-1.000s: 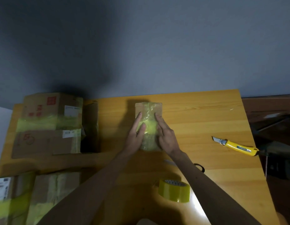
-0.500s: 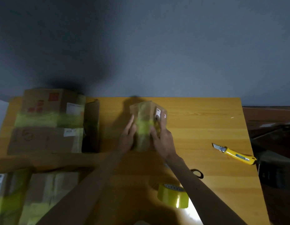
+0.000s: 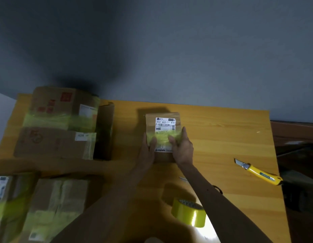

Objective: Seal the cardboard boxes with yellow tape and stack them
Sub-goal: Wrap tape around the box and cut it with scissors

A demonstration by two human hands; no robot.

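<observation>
A small cardboard box [image 3: 162, 120] sits at the middle of the wooden table [image 3: 222, 137], white shipping label facing up, with a band of yellow tape across it. My left hand [image 3: 147, 153] holds its left side, thumb on top. My right hand [image 3: 182, 148] grips its right side, thumb on the tape band and fingers curled round the edge. A roll of yellow tape [image 3: 189, 213] stands near the front edge, under my right forearm.
A stack of taped cardboard boxes [image 3: 61, 123] stands at the back left. More taped boxes [image 3: 52, 207] lie at the front left. A yellow utility knife [image 3: 257, 171], blade out, lies at the right. The table's right edge borders a dark floor.
The small box was turned over: a taped face was up, now the labelled face is up. Both hands moved from lying on top to gripping its sides.
</observation>
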